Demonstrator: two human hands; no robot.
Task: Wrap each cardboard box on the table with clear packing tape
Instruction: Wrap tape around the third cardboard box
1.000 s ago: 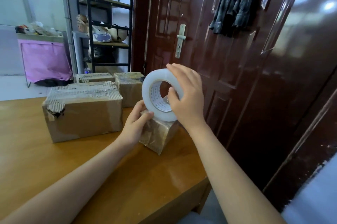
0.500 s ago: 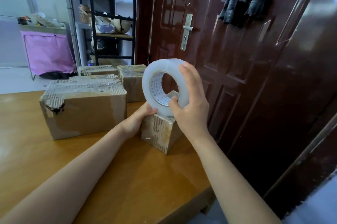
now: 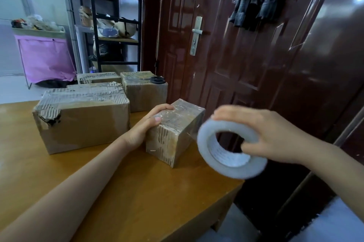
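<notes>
Resting near the right front corner of the wooden table point(image 3: 98, 192): one small cardboard box point(image 3: 173, 133), glossy with clear wrap, corrugated end facing the camera. Left hand point(image 3: 145, 125) grips its left side, thumb on the near top edge, fingers curled over the far top edge. Right hand point(image 3: 266, 135) holds a roll of clear tape point(image 3: 230, 149) just right of the box, off the table edge, fingers over the rim, thumb inside the core; roll is motion-blurred. Behind, to the left: a large box point(image 3: 82, 119) with torn corner, a medium box point(image 3: 143, 94) bearing a dark item too small to tell, and a flat box point(image 3: 98, 77) farthest back. Background: dark red door point(image 3: 236, 64), black shelf rack point(image 3: 116, 19).
</notes>
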